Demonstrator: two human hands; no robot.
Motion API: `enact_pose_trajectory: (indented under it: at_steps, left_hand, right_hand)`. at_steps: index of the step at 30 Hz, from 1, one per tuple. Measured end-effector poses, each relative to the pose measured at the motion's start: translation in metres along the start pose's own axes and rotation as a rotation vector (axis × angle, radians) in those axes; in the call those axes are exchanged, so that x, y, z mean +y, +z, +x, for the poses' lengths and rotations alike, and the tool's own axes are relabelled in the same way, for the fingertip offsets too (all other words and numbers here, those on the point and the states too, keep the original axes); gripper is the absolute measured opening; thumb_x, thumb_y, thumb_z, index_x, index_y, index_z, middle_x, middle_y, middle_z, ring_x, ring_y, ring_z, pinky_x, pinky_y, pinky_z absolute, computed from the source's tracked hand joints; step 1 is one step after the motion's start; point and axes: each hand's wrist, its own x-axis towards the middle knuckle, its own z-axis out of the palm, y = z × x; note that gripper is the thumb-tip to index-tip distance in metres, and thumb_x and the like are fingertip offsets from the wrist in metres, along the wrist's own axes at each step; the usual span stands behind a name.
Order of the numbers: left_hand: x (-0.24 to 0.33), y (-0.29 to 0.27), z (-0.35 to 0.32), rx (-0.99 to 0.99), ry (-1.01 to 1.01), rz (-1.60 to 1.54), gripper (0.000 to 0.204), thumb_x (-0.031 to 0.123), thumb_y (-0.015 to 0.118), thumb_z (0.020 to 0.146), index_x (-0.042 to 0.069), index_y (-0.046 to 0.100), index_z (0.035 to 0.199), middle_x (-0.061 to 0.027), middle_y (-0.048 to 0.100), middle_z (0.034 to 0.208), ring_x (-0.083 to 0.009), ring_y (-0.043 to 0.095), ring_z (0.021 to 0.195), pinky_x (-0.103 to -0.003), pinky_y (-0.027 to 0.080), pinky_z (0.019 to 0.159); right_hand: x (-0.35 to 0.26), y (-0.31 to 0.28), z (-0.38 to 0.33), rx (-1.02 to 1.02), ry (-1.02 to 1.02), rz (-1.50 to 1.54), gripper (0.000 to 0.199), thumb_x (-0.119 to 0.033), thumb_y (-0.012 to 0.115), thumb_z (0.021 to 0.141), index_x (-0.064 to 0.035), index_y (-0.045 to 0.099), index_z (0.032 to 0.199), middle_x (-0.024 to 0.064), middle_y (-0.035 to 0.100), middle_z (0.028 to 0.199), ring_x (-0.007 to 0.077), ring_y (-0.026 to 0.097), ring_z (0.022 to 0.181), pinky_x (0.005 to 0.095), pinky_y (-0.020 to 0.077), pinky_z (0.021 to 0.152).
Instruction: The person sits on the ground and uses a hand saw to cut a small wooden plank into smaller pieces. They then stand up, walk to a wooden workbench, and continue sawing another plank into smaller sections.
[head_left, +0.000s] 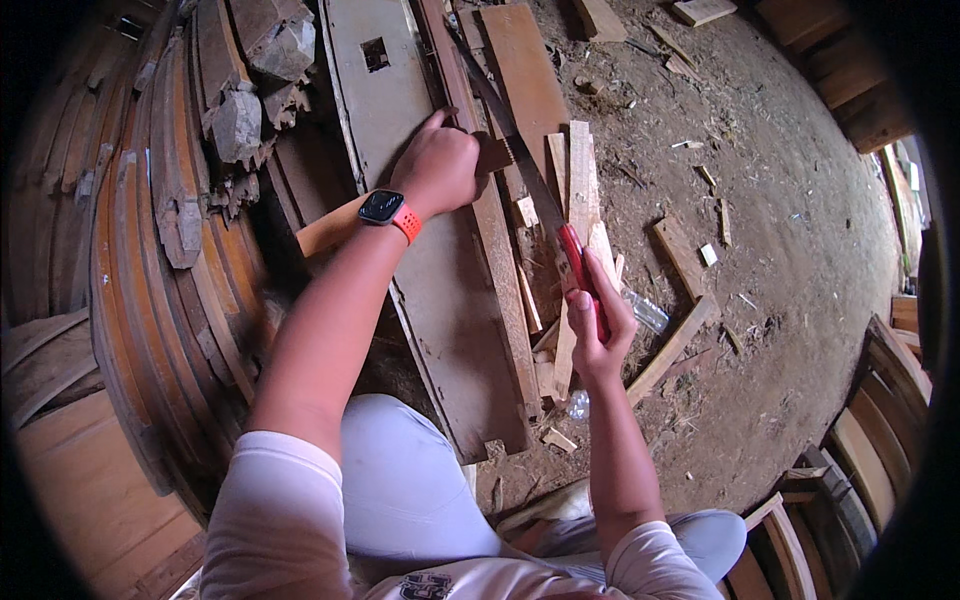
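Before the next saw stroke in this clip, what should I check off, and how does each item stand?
1. Right hand wrapped around the red handle of the saw: ok.
2. Left hand pressing down on the small wood block: ok.
3. Left fingers out of the blade's path: cannot tell, they sit right beside it.
4. Grey board lying flat under the work: ok.
5. Ground at the right free of scraps: not ok.
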Motion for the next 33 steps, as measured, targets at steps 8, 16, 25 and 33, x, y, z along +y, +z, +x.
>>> enact_pose_trajectory:
  at_steps: [8, 16, 25, 33]
  left_hand:
    - [0.002, -0.003, -0.003, -0.065, -0.006, 0.023, 0.012, 0.012, 0.068, 0.073, 0.001, 0.072, 0.069, -0.0223, 0.070, 0.073, -0.0356, 0.071, 0.077, -0.047, 0.037, 0.117]
    - [-0.001, 0.007, -0.001, 0.091, 0.039, -0.017, 0.046, 0.043, 0.071, 0.087, 0.000, 0.072, 0.071, -0.0212, 0.070, 0.073, -0.0362, 0.070, 0.075, -0.045, 0.041, 0.112]
    - [0.008, -0.014, 0.002, -0.108, 0.008, -0.032, 0.052, 0.050, 0.071, 0.088, -0.001, 0.071, 0.075, -0.0240, 0.069, 0.075, -0.0402, 0.067, 0.081, -0.047, 0.043, 0.103]
    - [0.008, -0.006, 0.002, -0.065, 0.045, -0.024, 0.049, 0.043, 0.071, 0.087, -0.003, 0.069, 0.071, -0.0264, 0.066, 0.072, -0.0422, 0.066, 0.078, -0.047, 0.044, 0.101]
  right_hand:
    - [-0.006, 0.002, -0.017, -0.026, 0.101, 0.018, 0.048, -0.011, 0.058, 0.099, 0.0021, 0.056, 0.145, 0.0123, 0.075, 0.108, 0.0089, 0.062, 0.075, 0.0239, 0.0489, 0.073]
    - [-0.015, 0.022, 0.038, -0.028, 0.102, 0.105, 0.046, -0.012, 0.054, 0.102, 0.0026, 0.055, 0.145, 0.0164, 0.071, 0.127, 0.0164, 0.069, 0.105, 0.0288, 0.0505, 0.093]
    - [-0.001, -0.007, -0.027, 0.033, 0.101, 0.109, 0.044, -0.011, 0.052, 0.102, 0.0036, 0.057, 0.143, 0.0077, 0.073, 0.095, 0.0069, 0.056, 0.066, 0.0219, 0.0462, 0.063]
    - [0.003, 0.001, -0.020, 0.025, 0.130, 0.143, 0.044, -0.024, 0.048, 0.109, -0.0020, 0.055, 0.147, -0.0032, 0.059, 0.079, 0.0023, 0.042, 0.058, 0.0192, 0.0317, 0.053]
